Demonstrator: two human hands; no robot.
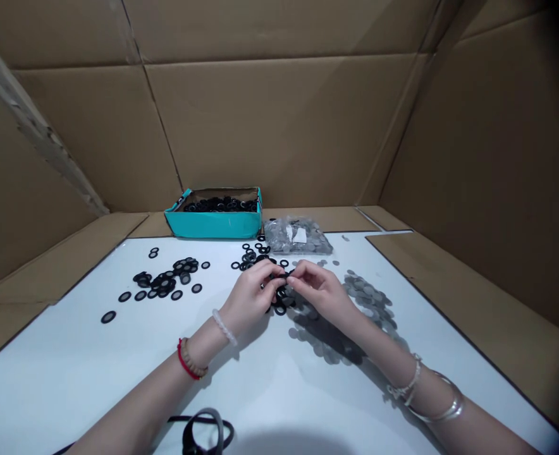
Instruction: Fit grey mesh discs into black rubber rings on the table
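My left hand (253,291) and my right hand (320,289) meet at the middle of the white table (94,373), fingertips pinched together on a small black ring (282,278). Under and behind the hands lies a heap of black rings (260,256). A second scatter of black rings (165,283) lies to the left. Grey round discs (369,297) are spread just right of my right hand.
A teal box (215,221) full of black rings stands at the back, with a clear bag of grey discs (297,236) beside it. Cardboard walls enclose the table on three sides. A black strap or cable (206,433) lies at the near edge.
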